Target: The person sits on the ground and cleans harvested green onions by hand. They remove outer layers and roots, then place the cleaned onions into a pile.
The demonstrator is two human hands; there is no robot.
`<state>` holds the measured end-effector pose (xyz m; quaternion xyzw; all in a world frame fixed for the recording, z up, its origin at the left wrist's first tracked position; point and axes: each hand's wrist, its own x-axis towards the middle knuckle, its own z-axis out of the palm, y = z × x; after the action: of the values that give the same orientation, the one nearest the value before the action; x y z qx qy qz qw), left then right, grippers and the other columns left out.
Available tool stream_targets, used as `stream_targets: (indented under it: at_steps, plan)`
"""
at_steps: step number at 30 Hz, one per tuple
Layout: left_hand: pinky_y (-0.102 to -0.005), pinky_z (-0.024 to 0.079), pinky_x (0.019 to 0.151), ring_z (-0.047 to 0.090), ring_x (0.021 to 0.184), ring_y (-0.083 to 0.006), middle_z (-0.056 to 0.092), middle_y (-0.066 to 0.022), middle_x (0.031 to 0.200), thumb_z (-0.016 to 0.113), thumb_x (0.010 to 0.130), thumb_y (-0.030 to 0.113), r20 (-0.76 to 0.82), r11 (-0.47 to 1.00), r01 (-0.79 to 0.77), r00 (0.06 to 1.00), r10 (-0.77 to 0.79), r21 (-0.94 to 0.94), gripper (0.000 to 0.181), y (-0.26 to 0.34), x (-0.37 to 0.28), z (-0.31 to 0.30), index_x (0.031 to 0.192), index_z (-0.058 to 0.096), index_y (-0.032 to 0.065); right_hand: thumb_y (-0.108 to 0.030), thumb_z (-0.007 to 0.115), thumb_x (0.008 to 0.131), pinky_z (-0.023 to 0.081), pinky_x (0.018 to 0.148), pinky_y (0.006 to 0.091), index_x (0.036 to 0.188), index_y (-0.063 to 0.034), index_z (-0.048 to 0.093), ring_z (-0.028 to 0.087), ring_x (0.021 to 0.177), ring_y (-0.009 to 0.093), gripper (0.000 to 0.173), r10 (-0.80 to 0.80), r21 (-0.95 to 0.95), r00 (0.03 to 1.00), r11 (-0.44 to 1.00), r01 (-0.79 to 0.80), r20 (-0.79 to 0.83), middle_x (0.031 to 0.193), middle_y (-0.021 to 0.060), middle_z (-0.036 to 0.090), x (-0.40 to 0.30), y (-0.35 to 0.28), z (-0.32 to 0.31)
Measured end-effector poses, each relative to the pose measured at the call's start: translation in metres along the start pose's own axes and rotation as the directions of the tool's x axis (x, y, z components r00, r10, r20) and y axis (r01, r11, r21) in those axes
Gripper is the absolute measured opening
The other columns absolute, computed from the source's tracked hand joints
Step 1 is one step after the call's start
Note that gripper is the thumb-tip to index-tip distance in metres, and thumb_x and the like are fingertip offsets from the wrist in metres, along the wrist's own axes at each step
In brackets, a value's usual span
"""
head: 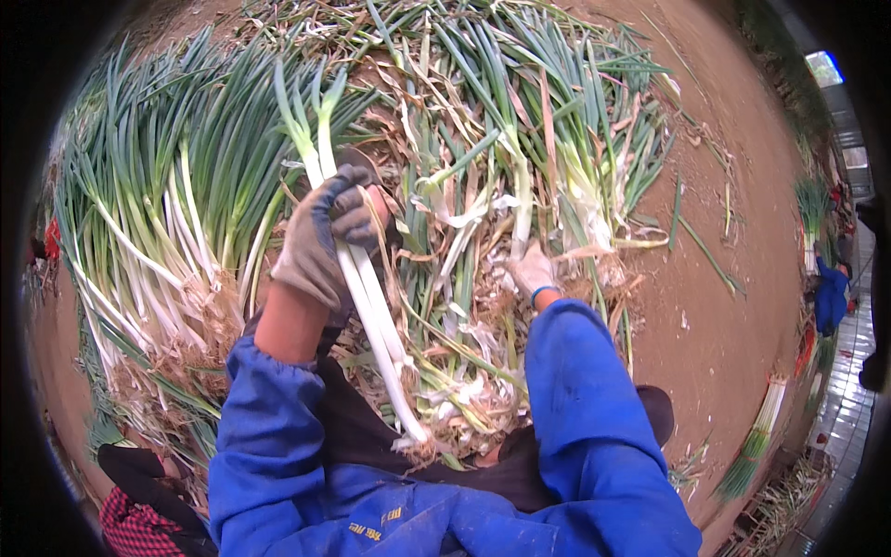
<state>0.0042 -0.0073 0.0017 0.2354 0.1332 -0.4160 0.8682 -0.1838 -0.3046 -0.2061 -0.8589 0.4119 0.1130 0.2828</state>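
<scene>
My left hand (324, 237), in a grey and dark work glove, is closed around two peeled Welsh onions (372, 306). Their white stalks slant down towards my lap, with roots at the lower end and green leaves above my fist. My right hand (534, 270), in a pale glove, reaches into the pile ahead and grips the lower white stalk of another Welsh onion (521, 198); its fingertips are partly hidden. Stripped onion skins (473, 397) and dry leaves lie between my legs, below both hands.
A thick row of Welsh onions (174, 230) lies at left, roots towards me. More unpeeled Welsh onions (581, 181) lie ahead at right. On the bare soil (717, 334) to the right is a tied bundle (755, 438). Other people (830, 296) sit at far right and lower left (139, 519).
</scene>
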Motion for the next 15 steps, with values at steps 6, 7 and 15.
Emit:
stream_targets:
  at_steps: [6, 7, 15]
  plan:
    - [-0.0226, 0.033, 0.046, 0.035, 0.047, -0.0043, 0.042, 0.0074, 0.064, 0.05, 0.102, 0.017, 0.014, 0.997, 0.0, 1.0, -0.001, 0.076, 0.022, -0.004, -0.003, -0.01, 0.119, 0.054, 0.0021, -0.021, 0.069, 0.075, 0.052, 0.09, 0.04, 0.118, -0.0012, 0.06, 0.067, 0.097, 0.037, 0.048, -0.024, 0.4, 1.0, 0.916, 0.019, 0.008, 0.106, 0.0234, 0.068, 0.012, -0.017, 0.018]
    - [-0.0227, 0.034, 0.046, 0.036, 0.047, -0.0046, 0.042, 0.0073, 0.064, 0.05, 0.102, 0.016, 0.029, 0.997, 0.014, 0.999, -0.016, 0.076, 0.022, -0.007, 0.001, -0.007, 0.119, 0.054, 0.0023, -0.017, 0.065, 0.077, 0.051, 0.09, 0.0383, 0.122, -0.0039, 0.059, 0.066, 0.094, 0.034, 0.047, -0.067, 0.59, 0.996, 0.807, 0.019, 0.06, 0.103, 0.0203, 0.068, 0.019, -0.016, 0.006]
    - [-0.0249, 0.031, 0.046, 0.031, 0.044, -0.0063, 0.039, 0.0059, 0.057, 0.041, 0.106, 0.021, -0.022, 0.999, 0.015, 1.0, -0.014, 0.048, 0.028, 0.001, 0.008, -0.019, 0.113, 0.063, 0.004, -0.012, 0.053, 0.093, 0.055, 0.064, 0.0486, 0.144, -0.0159, 0.049, 0.066, 0.073, 0.037, 0.051, -0.751, -0.614, 0.648, 0.573, 0.543, -0.128, 0.106, 0.0252, 0.064, -0.067, -0.098, -0.112]
